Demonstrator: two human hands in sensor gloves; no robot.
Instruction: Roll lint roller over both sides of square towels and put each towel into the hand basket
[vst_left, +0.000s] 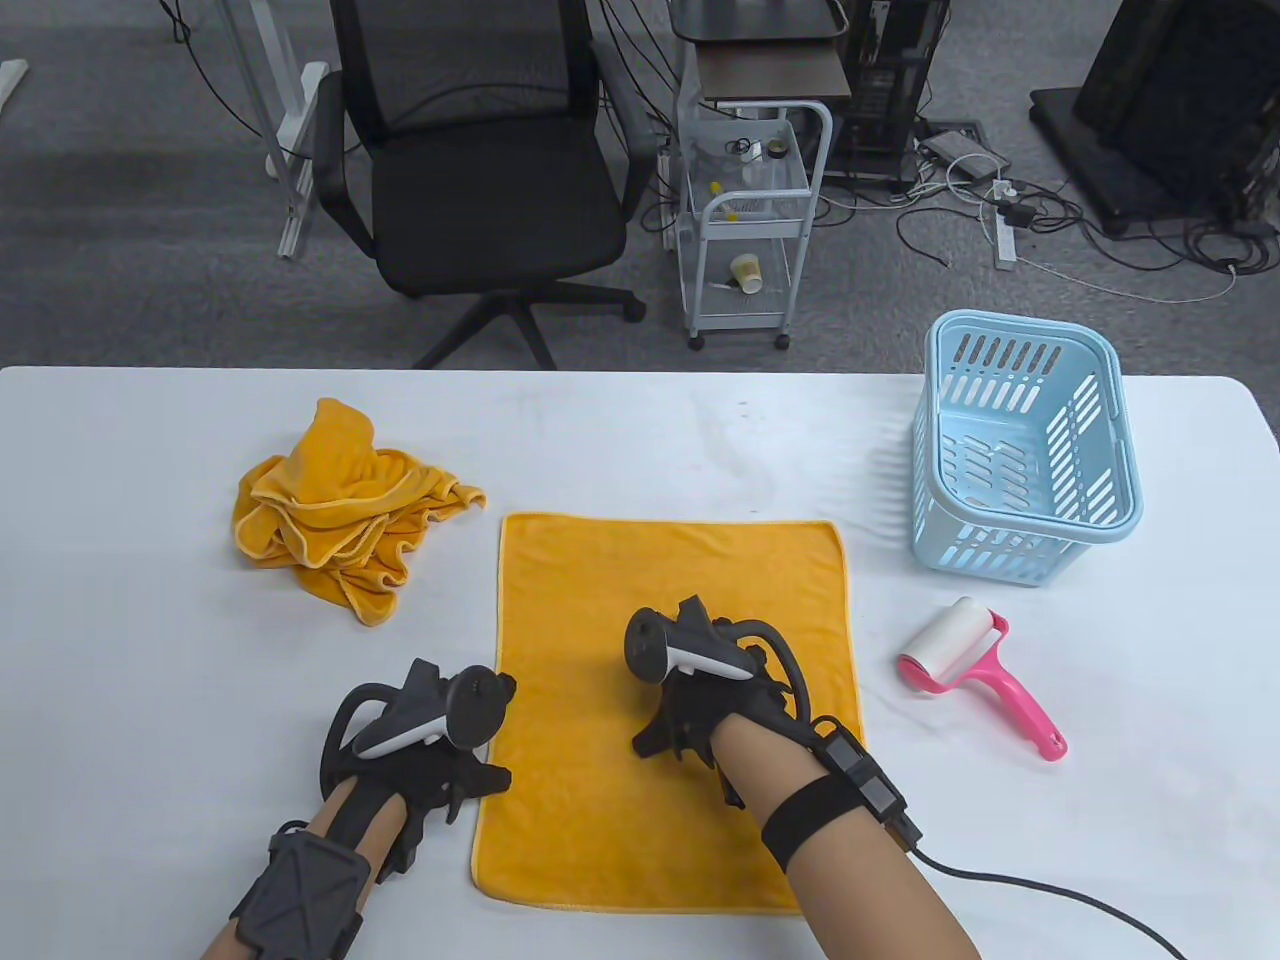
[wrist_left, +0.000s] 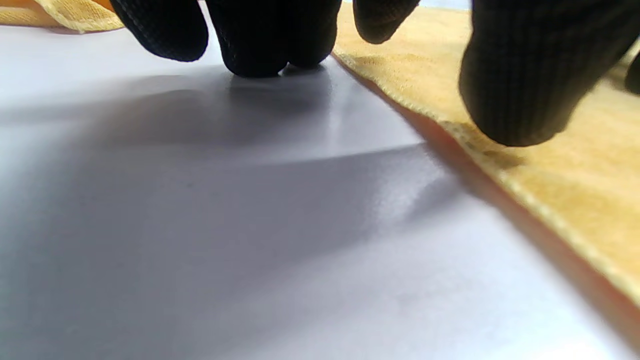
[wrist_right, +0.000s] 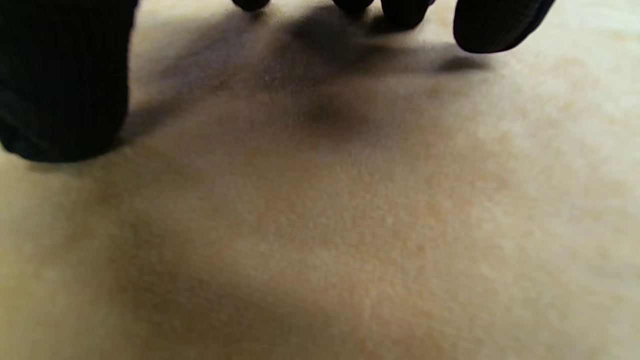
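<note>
Both hands rest open, holding nothing: left hand (vst_left: 425, 745) at the towel (vst_left: 665, 570) edge, right hand (vst_left: 700, 700) flattening it (roller (vst_left: 955, 665) untouched) for rolling.

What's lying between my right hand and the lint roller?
In the table view, only the flat towel's right part and bare table separate the right hand from the lint roller.

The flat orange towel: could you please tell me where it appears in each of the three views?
Table view: flat orange towel at centre, under both hands.
Left wrist view: its hemmed edge runs down the right side.
Right wrist view: it fills the picture.
Shared landmark: the black gloved fingers above it.
</note>
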